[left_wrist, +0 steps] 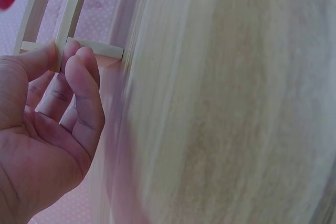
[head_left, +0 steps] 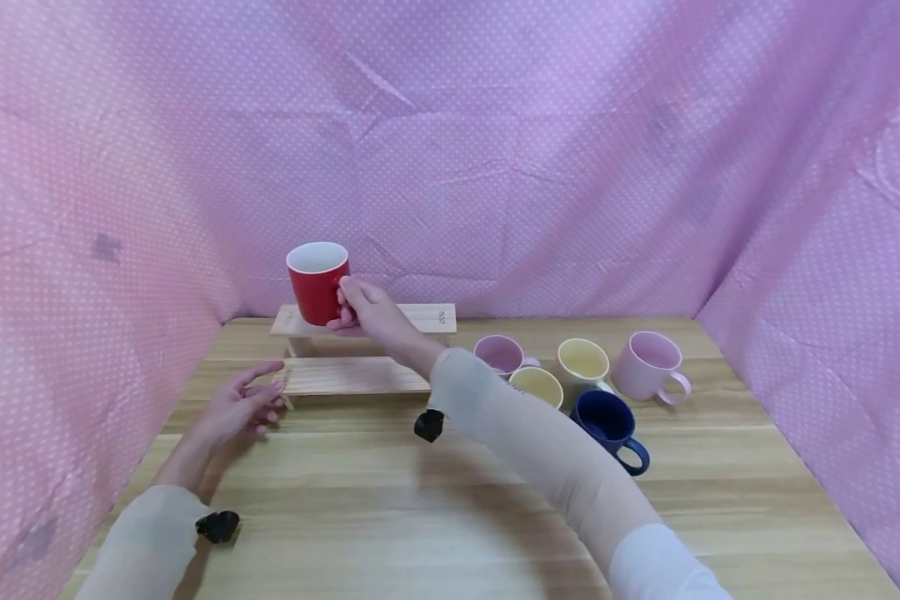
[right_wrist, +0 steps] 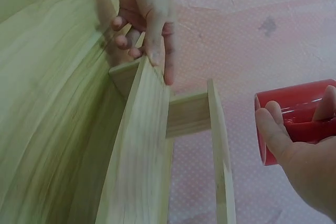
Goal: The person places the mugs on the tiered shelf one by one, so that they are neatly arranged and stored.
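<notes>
A red mug (head_left: pixel 318 287) with a white inside is held upright by its handle in my right hand (head_left: pixel 367 308), above the left part of the upper board of a two-tier wooden rack (head_left: pixel 360 375). A gap between the mug and the upper board shows in the right wrist view, where the mug (right_wrist: pixel 294 114) appears sideways. With thumb and fingertips my left hand (head_left: pixel 240 404) pinches the left end of the lower board. Its thumb and fingers (left_wrist: pixel 84 87) lie on either side of that board end in the left wrist view.
Right of the rack stand two pink mugs (head_left: pixel 652 362), two yellow mugs (head_left: pixel 583 362) and a dark blue mug (head_left: pixel 607 421), close together. My right forearm passes in front of some of them. Pink dotted cloth (head_left: pixel 495 167) hangs behind and beside the wooden table (head_left: pixel 345 517).
</notes>
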`<state>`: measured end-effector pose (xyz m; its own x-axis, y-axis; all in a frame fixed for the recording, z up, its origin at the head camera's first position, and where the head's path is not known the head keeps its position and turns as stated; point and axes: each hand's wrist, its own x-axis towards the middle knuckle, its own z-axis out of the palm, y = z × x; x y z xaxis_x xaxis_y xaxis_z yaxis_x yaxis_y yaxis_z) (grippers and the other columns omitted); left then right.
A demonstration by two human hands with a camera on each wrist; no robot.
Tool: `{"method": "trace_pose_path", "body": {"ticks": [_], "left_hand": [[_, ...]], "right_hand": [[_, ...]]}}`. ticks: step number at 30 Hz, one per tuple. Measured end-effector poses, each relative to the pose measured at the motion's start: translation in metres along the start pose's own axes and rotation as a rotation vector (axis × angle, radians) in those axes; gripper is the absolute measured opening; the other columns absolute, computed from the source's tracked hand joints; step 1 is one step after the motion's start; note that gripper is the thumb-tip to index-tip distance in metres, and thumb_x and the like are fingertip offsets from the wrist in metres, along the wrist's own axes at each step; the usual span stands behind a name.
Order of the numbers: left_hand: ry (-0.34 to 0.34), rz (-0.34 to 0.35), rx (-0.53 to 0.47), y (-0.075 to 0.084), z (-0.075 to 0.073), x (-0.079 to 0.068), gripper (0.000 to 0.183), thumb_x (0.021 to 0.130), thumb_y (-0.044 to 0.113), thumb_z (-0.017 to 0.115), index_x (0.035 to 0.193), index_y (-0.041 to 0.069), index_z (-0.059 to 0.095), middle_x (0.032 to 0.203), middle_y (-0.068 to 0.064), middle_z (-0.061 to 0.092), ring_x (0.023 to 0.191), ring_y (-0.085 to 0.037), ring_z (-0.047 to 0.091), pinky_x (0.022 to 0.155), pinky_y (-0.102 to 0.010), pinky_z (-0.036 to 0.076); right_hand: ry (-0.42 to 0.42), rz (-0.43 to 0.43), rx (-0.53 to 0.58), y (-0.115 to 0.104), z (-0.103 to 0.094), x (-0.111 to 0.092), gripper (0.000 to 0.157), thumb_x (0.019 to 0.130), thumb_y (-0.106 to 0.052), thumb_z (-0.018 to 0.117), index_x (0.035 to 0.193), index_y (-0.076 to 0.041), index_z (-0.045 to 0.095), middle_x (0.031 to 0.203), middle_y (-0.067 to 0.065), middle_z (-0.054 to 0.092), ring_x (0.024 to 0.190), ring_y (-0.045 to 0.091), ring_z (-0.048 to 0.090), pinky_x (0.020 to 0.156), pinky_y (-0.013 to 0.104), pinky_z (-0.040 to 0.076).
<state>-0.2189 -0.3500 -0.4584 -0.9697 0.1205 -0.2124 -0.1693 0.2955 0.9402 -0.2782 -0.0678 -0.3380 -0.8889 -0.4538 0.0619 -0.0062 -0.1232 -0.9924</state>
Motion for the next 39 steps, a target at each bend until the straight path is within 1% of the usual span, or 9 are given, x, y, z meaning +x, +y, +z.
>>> {"method": "trace_pose_path", "body": {"ticks": [7,13,15,24,28,31,35,37,39], "left_hand": [[-0.015,-0.001,0.014,0.0,-0.002,-0.006,0.068,0.104,0.037,0.059,0.159,0.012,0.028,0.093,-0.003,0.071,0.072,-0.014,0.065,0.057,-0.032,0.057],[-0.008,-0.006,0.018,0.0,-0.002,-0.006,0.068,0.104,0.037,0.06,0.16,0.013,0.029,0.094,-0.002,0.072,0.074,-0.016,0.066,0.058,-0.032,0.057],[-0.006,-0.004,0.02,0.0,-0.002,-0.006,0.068,0.104,0.037,0.06,0.159,0.013,0.03,0.095,-0.002,0.072,0.074,-0.016,0.066,0.058,-0.033,0.057],[-0.005,-0.009,0.034,0.001,0.002,-0.004,0.068,0.104,0.037,0.06,0.159,0.014,0.03,0.097,-0.004,0.072,0.076,-0.017,0.066,0.059,-0.033,0.056],[-0.002,-0.01,0.032,0.001,0.003,-0.003,0.068,0.103,0.038,0.06,0.159,0.014,0.03,0.096,-0.004,0.072,0.075,-0.017,0.066,0.058,-0.032,0.056],[0.003,-0.003,0.03,0.001,0.004,-0.003,0.067,0.104,0.037,0.06,0.159,0.014,0.031,0.095,-0.003,0.072,0.075,-0.016,0.066,0.058,-0.032,0.056],[0.002,0.004,0.02,0.002,0.004,-0.003,0.066,0.104,0.036,0.06,0.158,0.013,0.031,0.094,-0.002,0.072,0.074,-0.015,0.066,0.058,-0.032,0.056],[0.005,0.002,0.013,0.003,0.004,-0.003,0.066,0.103,0.037,0.06,0.158,0.013,0.032,0.093,-0.002,0.072,0.074,-0.015,0.066,0.058,-0.032,0.056],[0.005,-0.001,0.01,0.004,0.003,-0.003,0.066,0.103,0.037,0.06,0.158,0.014,0.032,0.093,-0.001,0.072,0.073,-0.015,0.066,0.058,-0.032,0.056]], "right_hand": [[0.014,-0.004,-0.03,0.015,0.027,0.016,0.038,0.11,-0.038,0.043,0.092,-0.006,0.054,0.075,0.003,0.052,0.096,0.04,0.069,0.085,0.042,0.059],[0.034,-0.005,-0.063,0.024,0.038,0.026,0.042,0.11,-0.038,0.043,0.098,0.0,0.055,0.074,0.003,0.053,0.087,0.032,0.07,0.08,0.037,0.06],[0.034,0.0,-0.065,0.027,0.039,0.028,0.043,0.11,-0.038,0.042,0.098,0.001,0.055,0.074,0.003,0.053,0.086,0.031,0.069,0.079,0.035,0.06],[-0.005,0.01,-0.026,0.042,0.029,0.033,0.044,0.111,-0.036,0.041,0.1,0.005,0.052,0.077,0.002,0.051,0.099,0.043,0.066,0.08,0.035,0.06],[-0.053,0.01,-0.025,0.045,0.022,0.033,0.041,0.111,-0.036,0.041,0.1,0.002,0.051,0.078,0.003,0.051,0.1,0.046,0.061,0.087,0.041,0.058],[-0.085,-0.003,-0.062,0.046,0.017,0.034,0.039,0.11,-0.038,0.041,0.099,-0.002,0.052,0.078,0.004,0.052,0.088,0.036,0.061,0.087,0.042,0.058],[-0.101,-0.031,-0.152,0.044,0.015,0.035,0.039,0.111,-0.04,0.039,0.095,-0.007,0.052,0.076,0.002,0.051,0.069,0.017,0.052,0.069,0.032,0.051],[-0.105,-0.041,-0.196,0.041,0.015,0.035,0.039,0.111,-0.04,0.039,0.093,-0.008,0.051,0.076,0.001,0.051,0.066,0.014,0.048,0.062,0.029,0.045],[-0.107,-0.043,-0.228,0.038,0.015,0.035,0.039,0.111,-0.04,0.038,0.092,-0.009,0.051,0.077,0.002,0.051,0.065,0.016,0.047,0.059,0.027,0.043]]}}
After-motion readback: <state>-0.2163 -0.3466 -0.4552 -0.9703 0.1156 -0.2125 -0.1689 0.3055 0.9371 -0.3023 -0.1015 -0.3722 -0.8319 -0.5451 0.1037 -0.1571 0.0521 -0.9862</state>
